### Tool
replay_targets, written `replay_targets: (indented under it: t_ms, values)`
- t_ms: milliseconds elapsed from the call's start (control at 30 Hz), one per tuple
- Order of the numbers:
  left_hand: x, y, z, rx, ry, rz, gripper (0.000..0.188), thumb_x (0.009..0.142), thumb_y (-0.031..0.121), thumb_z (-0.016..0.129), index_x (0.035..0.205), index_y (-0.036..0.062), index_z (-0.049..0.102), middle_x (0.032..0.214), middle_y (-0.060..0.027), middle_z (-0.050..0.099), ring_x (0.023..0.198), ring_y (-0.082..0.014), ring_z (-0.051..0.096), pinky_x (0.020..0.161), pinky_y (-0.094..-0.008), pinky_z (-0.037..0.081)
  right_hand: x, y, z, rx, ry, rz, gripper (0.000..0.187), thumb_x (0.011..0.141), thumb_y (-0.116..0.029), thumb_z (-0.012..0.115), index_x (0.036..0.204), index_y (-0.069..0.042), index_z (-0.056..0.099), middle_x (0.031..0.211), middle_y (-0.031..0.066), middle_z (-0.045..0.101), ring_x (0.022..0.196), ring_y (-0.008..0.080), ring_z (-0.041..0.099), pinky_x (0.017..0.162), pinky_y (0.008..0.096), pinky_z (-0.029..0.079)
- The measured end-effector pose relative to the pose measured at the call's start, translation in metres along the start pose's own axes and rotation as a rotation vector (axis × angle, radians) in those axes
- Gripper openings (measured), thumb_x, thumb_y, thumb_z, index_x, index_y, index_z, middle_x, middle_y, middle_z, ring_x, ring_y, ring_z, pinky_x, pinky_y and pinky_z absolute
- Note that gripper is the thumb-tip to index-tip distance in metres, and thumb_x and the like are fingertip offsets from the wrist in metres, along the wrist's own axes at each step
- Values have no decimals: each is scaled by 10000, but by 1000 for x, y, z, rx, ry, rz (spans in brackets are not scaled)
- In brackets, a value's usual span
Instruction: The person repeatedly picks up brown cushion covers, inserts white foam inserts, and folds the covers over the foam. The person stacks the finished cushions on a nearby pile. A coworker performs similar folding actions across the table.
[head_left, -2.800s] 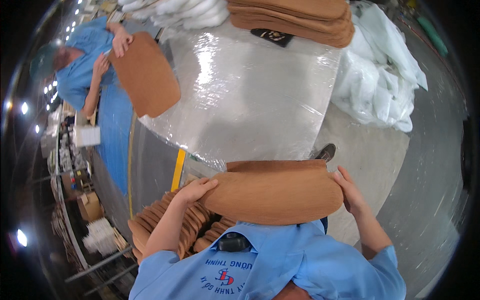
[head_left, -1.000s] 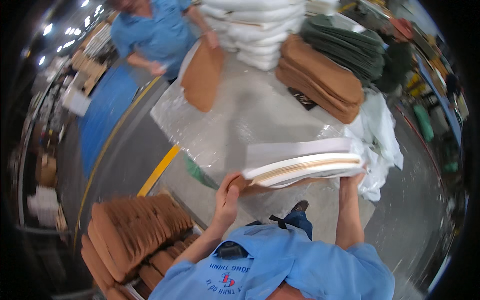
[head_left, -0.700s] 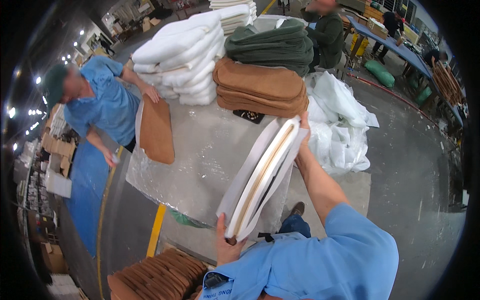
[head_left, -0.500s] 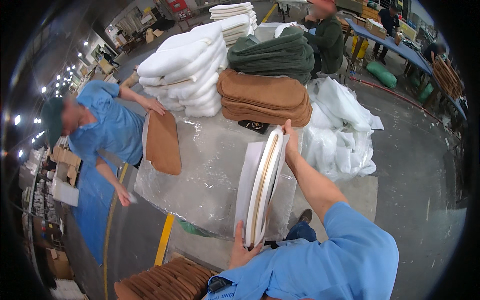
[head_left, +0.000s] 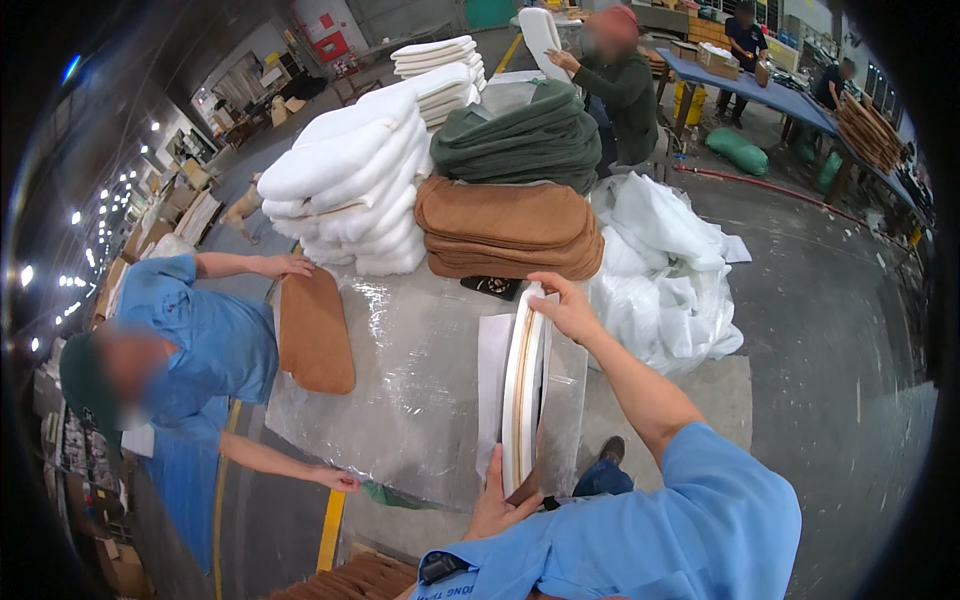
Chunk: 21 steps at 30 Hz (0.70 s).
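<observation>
On its narrow edge over the table [head_left: 390, 400] stands a long, slim cushion [head_left: 520, 400] with white padding, a tan strip along its side and some brown on its right face. My right hand [head_left: 565, 308] is closed on its far end, thumb and fingers over the top corner. At the near end my left hand [head_left: 500, 508] grips it from below, with fingers along its left side. A pale flat sheet [head_left: 490, 370] stands against the cushion's left face.
Beyond my hands are stacks of brown pads [head_left: 510, 230], dark green pads [head_left: 520, 135] and white pads [head_left: 345, 180]. White wrapping [head_left: 665, 270] is heaped at right. A co-worker [head_left: 200, 320] at left touches a brown pad [head_left: 315, 335]; another person [head_left: 620, 90] holds a white pad.
My right hand has shifted round onto the top of the cushion's far end. The co-worker at left has leaned closer, a hand now at the table's near edge. The person behind has raised a white pad.
</observation>
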<state>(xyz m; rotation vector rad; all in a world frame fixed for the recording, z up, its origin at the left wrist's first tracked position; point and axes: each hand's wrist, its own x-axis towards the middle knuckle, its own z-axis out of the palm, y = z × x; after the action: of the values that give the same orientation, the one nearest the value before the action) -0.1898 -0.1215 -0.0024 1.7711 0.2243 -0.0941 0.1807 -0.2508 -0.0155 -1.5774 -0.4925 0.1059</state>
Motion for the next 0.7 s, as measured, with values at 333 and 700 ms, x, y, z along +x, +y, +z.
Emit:
replay_targets:
  t_ms: [333,700]
  values:
    - [15,-1,1,186,19,181,1048,899,179,764,1668,45,65,1631,-304,304,1480,-412,382,1194,-431,338,9,-7,5,-336,152,86,208,833,-177,794,950,-9,758,1069,142,722,974,307,682,879,398,537]
    - [25,-28,13,107,18,45,1011,880,111,723,1667,44,92,1576,-309,365,1393,-400,484,1121,-454,418,-140,-88,109,-259,-564,-757,178,814,-150,770,985,-133,725,1147,55,690,1123,274,624,1071,487,415]
